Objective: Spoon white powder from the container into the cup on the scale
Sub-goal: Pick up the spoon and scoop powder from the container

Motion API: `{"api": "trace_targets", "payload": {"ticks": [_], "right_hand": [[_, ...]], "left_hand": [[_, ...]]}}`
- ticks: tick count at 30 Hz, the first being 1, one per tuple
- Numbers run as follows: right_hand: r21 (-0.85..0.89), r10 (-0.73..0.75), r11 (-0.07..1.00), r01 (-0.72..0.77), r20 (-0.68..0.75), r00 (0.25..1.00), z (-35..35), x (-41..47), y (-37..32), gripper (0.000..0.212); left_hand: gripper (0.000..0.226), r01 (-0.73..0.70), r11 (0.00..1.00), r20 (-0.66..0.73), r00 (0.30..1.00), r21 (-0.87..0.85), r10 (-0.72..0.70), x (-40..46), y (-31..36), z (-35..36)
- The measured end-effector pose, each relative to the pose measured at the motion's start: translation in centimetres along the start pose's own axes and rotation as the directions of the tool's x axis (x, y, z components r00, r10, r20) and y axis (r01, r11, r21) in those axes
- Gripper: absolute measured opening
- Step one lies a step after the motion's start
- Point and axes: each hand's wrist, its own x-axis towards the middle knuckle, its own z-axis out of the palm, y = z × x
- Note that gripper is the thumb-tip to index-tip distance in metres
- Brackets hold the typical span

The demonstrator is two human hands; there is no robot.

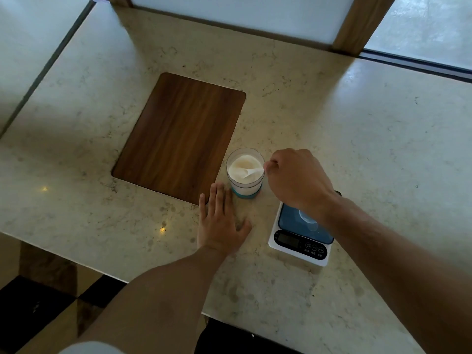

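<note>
The right hand (297, 178) is pinching the spoon (251, 172) and dipping it into the powder (242, 166) in the container (245, 186). The left hand (219, 221) is lying flat and loose on the bench (357, 149) beside it, likely to steady it. The scale (293, 241) is sitting near right; its cup (307, 221) is mostly hidden.

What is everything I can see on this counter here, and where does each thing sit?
Clear round container of white powder: one, teal base, beside the wooden panel.
White plastic spoon: one, bowl in the powder.
White digital scale: one, dark blue top, right of container.
Cup on scale: one, pale, mostly hidden by the forearm.
Brown wooden panel: one, inset.
Beige marble counter: one.
Left hand: flat on counter.
Right hand: holding spoon.
</note>
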Motion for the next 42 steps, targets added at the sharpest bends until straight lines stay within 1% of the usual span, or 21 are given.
{"api": "trace_targets", "payload": {"ticks": [13, 26, 31, 42], "right_hand": [[0.148, 0.097, 0.984, -0.095, -0.006, 0.995, -0.3, -0.7, 0.2, 0.030], [0.219, 0.140, 0.967, -0.131, -0.027, 0.990, -0.4, -1.6, 0.4, 0.032], [0.285, 0.180, 0.944, -0.167, -0.020, 0.983, -0.6, -1.7, 0.7, 0.031], [0.375, 0.238, 0.901, -0.221, 0.001, 0.971, -0.4, -1.9, 1.7, 0.028]], "left_hand": [[0.095, -0.006, 1.000, -0.006, 1.000, -0.011, 0.006, 0.0, 0.0, 0.0], [0.095, -0.001, 1.000, 0.005, 1.000, -0.018, 0.001, -0.1, -0.1, 0.0], [0.095, -0.004, 1.000, -0.002, 1.000, -0.012, 0.004, -0.1, -0.1, 0.1], [0.096, -0.001, 1.000, 0.011, 1.000, -0.006, 0.001, -0.1, 0.0, -0.2]]}}
